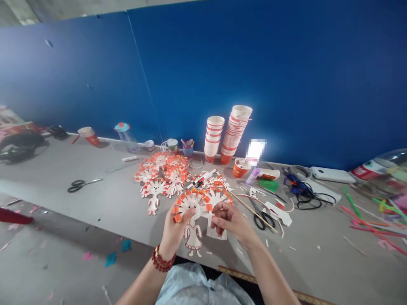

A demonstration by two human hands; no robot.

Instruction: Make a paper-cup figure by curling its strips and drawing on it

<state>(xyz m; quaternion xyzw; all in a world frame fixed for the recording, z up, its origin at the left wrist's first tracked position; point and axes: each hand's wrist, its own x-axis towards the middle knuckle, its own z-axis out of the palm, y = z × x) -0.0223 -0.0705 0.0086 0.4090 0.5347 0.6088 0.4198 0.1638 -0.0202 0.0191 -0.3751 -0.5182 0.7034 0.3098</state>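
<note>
My left hand [178, 224] grips a paper doll [193, 237] with a white dress drawn in red and a fan of orange-tipped strips round its head, thumb pressed on the face. My right hand [227, 220] is just to the right of it, fingers curled and thumb against them; what they hold, if anything, I cannot make out. Beneath that hand lies a white cut piece with a similar strip fan [218, 197]. Beyond my left hand, several finished-looking paper dolls [155, 192] overlap in a pile. Markers [206, 176] rest on more of the cutouts.
Two tall stacks of paper cups [213, 140] stand against the blue wall [190, 63]. Black scissors [262, 218] and a wooden stick [254, 212] lie to the right among paper scraps. A glue gun [297, 184] with a coiled cord is farther right. Other scissors [81, 184] lie left.
</note>
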